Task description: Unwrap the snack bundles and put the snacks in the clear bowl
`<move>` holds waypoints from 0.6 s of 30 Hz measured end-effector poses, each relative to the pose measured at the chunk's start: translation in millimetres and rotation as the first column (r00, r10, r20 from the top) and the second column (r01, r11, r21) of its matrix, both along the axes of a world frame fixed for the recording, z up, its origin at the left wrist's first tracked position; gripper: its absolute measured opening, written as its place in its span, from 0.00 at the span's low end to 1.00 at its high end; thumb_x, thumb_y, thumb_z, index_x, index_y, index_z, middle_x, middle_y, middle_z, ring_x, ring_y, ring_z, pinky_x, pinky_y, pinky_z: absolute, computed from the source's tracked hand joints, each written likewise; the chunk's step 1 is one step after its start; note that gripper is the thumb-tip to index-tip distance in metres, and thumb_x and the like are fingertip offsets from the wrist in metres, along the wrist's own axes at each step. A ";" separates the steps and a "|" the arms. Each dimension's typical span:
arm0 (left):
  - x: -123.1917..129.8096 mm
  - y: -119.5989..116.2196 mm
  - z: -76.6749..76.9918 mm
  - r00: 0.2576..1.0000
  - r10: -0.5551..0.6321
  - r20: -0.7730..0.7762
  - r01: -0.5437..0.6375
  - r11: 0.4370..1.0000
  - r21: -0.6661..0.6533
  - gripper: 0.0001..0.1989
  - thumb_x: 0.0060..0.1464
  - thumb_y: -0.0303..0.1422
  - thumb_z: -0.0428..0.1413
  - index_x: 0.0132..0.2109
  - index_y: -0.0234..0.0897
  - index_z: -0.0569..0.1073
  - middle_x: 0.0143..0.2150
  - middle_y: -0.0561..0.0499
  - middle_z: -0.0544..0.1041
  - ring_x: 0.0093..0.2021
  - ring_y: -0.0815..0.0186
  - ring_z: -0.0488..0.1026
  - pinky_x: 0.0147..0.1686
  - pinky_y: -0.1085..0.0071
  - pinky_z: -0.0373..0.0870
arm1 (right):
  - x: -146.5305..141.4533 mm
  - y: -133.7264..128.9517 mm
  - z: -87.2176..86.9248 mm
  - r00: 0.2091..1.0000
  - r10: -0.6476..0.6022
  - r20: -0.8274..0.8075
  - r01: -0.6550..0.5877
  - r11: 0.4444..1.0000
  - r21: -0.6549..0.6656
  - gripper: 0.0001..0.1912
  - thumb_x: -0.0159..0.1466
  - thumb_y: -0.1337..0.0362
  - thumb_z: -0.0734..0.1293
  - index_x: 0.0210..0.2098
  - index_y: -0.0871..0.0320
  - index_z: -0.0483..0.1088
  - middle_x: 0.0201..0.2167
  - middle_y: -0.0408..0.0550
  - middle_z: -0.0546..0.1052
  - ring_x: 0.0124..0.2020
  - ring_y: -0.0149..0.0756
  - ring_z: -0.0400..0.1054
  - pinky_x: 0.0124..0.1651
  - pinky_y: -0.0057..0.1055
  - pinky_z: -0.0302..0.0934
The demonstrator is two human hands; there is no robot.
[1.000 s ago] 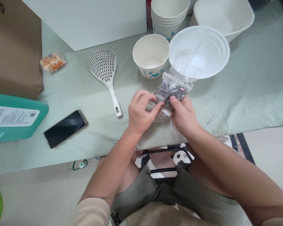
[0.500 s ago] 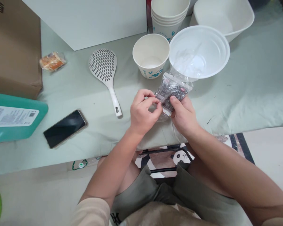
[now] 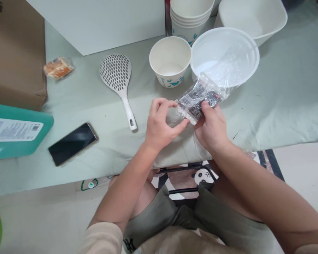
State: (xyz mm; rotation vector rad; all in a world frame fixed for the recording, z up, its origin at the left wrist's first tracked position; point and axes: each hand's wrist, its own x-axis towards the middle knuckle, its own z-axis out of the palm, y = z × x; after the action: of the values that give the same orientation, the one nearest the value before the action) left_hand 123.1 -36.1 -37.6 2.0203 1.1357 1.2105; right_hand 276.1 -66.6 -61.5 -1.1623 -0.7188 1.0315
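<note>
My right hand (image 3: pixel 213 127) grips a small printed packet (image 3: pixel 194 100) in clear plastic wrap, its thumb pressed on the dark print. My left hand (image 3: pixel 161 123) is at the packet's near-left end. Its thumb and forefinger are spread apart, with the tips at the two corners of that end. Loose clear wrap shows between them. The packet's far end, with crinkled film, overlaps the near rim of a white plastic bowl (image 3: pixel 209 46). Just left of the bowl stands a paper cup (image 3: pixel 169 58) with blue print.
Behind are stacked paper cups (image 3: pixel 192 23) and a white square tub (image 3: pixel 270 17). Leftward lie a slotted skimmer (image 3: pixel 116 72), a phone (image 3: pixel 72 144) and a wrapped snack (image 3: pixel 58 67). A green jug (image 3: pixel 39 141), brown carton (image 3: pixel 16 53) and white box (image 3: pixel 100 24) stand around.
The packet and my right hand have moved slightly to the right. My left fingers have gone from a pinch to spread apart. The loose film has shifted right over the bowl.
</note>
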 end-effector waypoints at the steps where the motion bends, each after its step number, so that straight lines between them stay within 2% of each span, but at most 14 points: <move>1: 0.3 0.2 -1.1 0.999 0.010 0.054 -0.007 0.997 -0.073 0.26 0.46 0.37 0.72 0.51 0.42 0.72 0.52 0.45 0.72 0.49 0.60 0.74 0.42 0.66 0.77 | 1.0 0.6 0.1 1.000 -0.001 -0.017 0.001 1.000 0.002 0.26 0.64 0.40 0.69 0.55 0.46 0.67 0.57 0.47 0.77 0.64 0.45 0.70 0.62 0.48 0.72; 3: 0.3 2.3 -1.8 0.980 0.030 0.195 0.025 0.961 -0.274 0.31 0.47 0.39 0.72 0.55 0.44 0.69 0.54 0.45 0.73 0.46 0.64 0.76 0.37 0.70 0.75 | 3.2 1.2 0.2 0.999 0.011 -0.034 -0.011 1.000 -0.008 0.26 0.64 0.41 0.69 0.55 0.46 0.66 0.58 0.47 0.76 0.65 0.45 0.70 0.59 0.48 0.74; 5: -1.0 6.3 0.0 0.947 0.026 0.319 0.132 0.877 -0.463 0.26 0.51 0.43 0.70 0.52 0.44 0.69 0.44 0.50 0.77 0.35 0.70 0.74 0.31 0.73 0.72 | 5.4 1.1 0.1 0.999 0.018 -0.033 -0.018 0.999 -0.026 0.27 0.63 0.40 0.69 0.55 0.47 0.66 0.59 0.47 0.76 0.66 0.46 0.69 0.55 0.46 0.76; 7: -3.0 10.9 4.0 0.919 0.025 0.394 0.217 0.802 -0.557 0.23 0.50 0.46 0.70 0.45 0.42 0.71 0.33 0.55 0.75 0.27 0.72 0.71 0.28 0.74 0.69 | 7.2 0.8 0.0 1.000 0.015 -0.011 -0.015 0.999 -0.036 0.25 0.64 0.40 0.68 0.53 0.47 0.67 0.58 0.47 0.76 0.65 0.46 0.70 0.53 0.45 0.77; 11: -5.2 15.9 12.3 0.870 0.068 0.488 0.268 0.766 -0.585 0.25 0.42 0.50 0.74 0.36 0.40 0.73 0.26 0.57 0.73 0.24 0.73 0.69 0.25 0.73 0.68 | 6.8 0.1 4.8 1.000 0.004 -0.007 -0.005 0.999 -0.042 0.22 0.65 0.41 0.67 0.51 0.46 0.68 0.55 0.47 0.77 0.60 0.46 0.73 0.49 0.44 0.77; 14: -3.1 15.8 16.2 0.828 0.106 0.551 0.321 0.716 -0.619 0.27 0.36 0.49 0.77 0.33 0.39 0.74 0.25 0.58 0.73 0.22 0.75 0.68 0.23 0.75 0.67 | 2.3 -0.8 15.7 0.982 -0.054 -0.181 0.038 0.995 -0.092 0.22 0.62 0.45 0.72 0.49 0.48 0.68 0.50 0.46 0.79 0.51 0.44 0.76 0.43 0.41 0.77; 18: 0.2 16.3 18.8 0.776 0.201 0.598 0.348 0.654 -0.672 0.28 0.28 0.46 0.79 0.31 0.38 0.74 0.22 0.59 0.73 0.19 0.77 0.67 0.20 0.79 0.65 | -3.0 -1.7 30.7 0.924 -0.083 -0.372 0.041 0.992 -0.118 0.15 0.63 0.51 0.72 0.42 0.50 0.69 0.42 0.42 0.80 0.40 0.38 0.76 0.36 0.36 0.74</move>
State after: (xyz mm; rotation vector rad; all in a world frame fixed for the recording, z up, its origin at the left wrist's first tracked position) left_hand 123.3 -19.8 -18.8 0.8820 0.9427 0.9875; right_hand 273.1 -68.3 -30.8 -1.0298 -0.3220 1.2090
